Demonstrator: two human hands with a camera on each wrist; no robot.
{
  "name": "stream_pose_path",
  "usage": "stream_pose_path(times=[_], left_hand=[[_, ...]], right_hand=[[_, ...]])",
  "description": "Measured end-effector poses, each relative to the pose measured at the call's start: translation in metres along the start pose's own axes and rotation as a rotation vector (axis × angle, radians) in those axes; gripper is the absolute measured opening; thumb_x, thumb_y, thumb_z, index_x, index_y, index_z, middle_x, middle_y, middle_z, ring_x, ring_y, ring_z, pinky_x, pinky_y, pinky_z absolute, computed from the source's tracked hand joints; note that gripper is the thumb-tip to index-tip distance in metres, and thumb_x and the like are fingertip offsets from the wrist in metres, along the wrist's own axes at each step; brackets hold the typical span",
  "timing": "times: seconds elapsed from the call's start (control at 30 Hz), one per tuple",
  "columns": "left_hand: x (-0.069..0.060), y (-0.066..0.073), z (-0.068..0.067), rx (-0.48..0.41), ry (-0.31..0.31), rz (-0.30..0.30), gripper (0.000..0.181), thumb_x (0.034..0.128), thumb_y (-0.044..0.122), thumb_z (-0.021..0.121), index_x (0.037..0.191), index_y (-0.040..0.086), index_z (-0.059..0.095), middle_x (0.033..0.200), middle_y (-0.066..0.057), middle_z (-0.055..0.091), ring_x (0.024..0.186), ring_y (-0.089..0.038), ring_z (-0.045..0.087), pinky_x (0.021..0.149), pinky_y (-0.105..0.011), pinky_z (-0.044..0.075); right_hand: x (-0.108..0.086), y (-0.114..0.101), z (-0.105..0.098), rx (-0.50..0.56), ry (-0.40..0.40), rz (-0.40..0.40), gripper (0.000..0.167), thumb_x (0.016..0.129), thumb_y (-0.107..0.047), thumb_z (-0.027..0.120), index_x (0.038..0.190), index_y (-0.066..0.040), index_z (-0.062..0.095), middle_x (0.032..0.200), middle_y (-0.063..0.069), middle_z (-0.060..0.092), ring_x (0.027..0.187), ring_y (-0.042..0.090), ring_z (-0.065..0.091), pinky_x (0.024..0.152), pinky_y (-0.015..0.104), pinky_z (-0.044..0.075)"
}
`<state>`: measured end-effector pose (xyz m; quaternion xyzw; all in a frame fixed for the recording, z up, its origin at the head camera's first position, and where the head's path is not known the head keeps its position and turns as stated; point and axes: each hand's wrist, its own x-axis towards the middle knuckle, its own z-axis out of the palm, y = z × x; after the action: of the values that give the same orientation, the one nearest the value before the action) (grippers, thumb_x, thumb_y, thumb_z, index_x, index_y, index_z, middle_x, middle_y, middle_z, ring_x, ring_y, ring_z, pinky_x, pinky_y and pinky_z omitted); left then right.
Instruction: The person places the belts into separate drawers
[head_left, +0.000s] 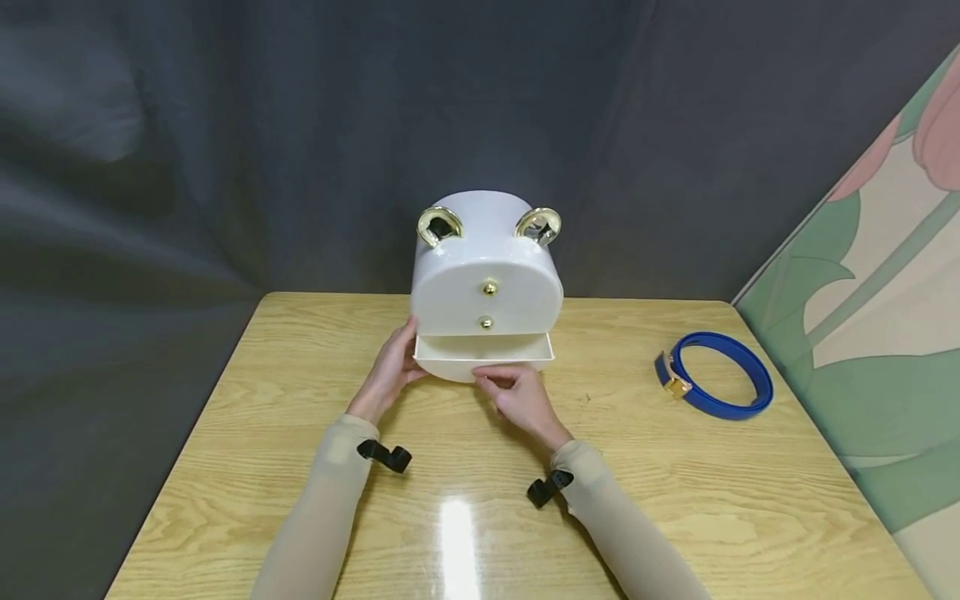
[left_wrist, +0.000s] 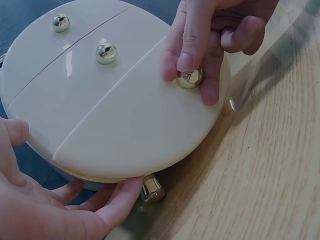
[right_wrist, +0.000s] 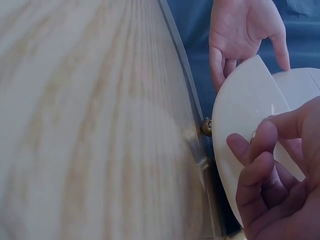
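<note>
A white, round-fronted drawer box point(head_left: 487, 300) with two gold ear-shaped loops on top stands toward the back of the table. Its bottom drawer point(head_left: 483, 348) is pulled partway out, showing a pale interior. My right hand point(head_left: 522, 402) pinches the small gold knob point(left_wrist: 190, 78) of that drawer between thumb and fingers. Along the box's left side lies my left hand point(head_left: 393, 367), thumb and extended fingers spread apart and touching its edge. Two upper gold knobs sit on the front, an upper knob point(head_left: 490, 287) and a middle knob point(head_left: 486, 322). A gold foot point(left_wrist: 152, 189) shows beneath the box.
To the right lies a coiled blue belt point(head_left: 723, 375) with a gold buckle. A dark curtain point(head_left: 480, 100) hangs behind the wooden table point(head_left: 285, 375). Floral fabric point(head_left: 885, 317) borders the right edge. Each forearm carries a small black camera mount.
</note>
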<state>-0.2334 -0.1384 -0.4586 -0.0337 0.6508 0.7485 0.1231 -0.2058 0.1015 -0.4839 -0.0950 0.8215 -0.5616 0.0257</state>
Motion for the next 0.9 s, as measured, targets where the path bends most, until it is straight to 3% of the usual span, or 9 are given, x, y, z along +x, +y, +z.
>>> stream_pose_path(times=[0.2, 0.6, 0.9], left_hand=[[0.001, 0.001, 0.002, -0.009, 0.021, -0.007, 0.069, 0.1113, 0.062, 0.034, 0.156, 0.010, 0.037, 0.138, -0.013, 0.059, 0.106, -0.017, 0.066, 0.095, -0.036, 0.055], [0.002, -0.001, 0.002, -0.022, -0.020, 0.030, 0.067, 0.1117, 0.063, 0.032, 0.154, 0.012, 0.039, 0.126, -0.004, 0.059, 0.107, -0.016, 0.060, 0.086, -0.029, 0.052], [0.002, -0.004, 0.001, 0.025, 0.024, -0.001, 0.064, 0.1142, 0.054, 0.033, 0.164, 0.014, 0.032, 0.120, -0.004, 0.059, 0.090, -0.011, 0.060, 0.072, -0.024, 0.051]], right_hand=[[-0.001, 0.001, -0.001, 0.025, -0.019, -0.011, 0.017, 0.098, -0.009, 0.076, 0.113, -0.009, 0.084, 0.103, 0.017, 0.082, 0.041, 0.015, 0.054, 0.041, 0.022, 0.042], [-0.013, -0.004, -0.007, 0.021, -0.083, -0.001, 0.017, 0.098, -0.010, 0.077, 0.113, -0.010, 0.084, 0.105, 0.019, 0.082, 0.043, 0.016, 0.054, 0.043, 0.021, 0.044], [-0.022, -0.004, -0.009, 0.021, -0.109, -0.019, 0.017, 0.098, -0.011, 0.076, 0.114, -0.009, 0.084, 0.101, 0.018, 0.082, 0.042, 0.013, 0.052, 0.042, 0.022, 0.043]])
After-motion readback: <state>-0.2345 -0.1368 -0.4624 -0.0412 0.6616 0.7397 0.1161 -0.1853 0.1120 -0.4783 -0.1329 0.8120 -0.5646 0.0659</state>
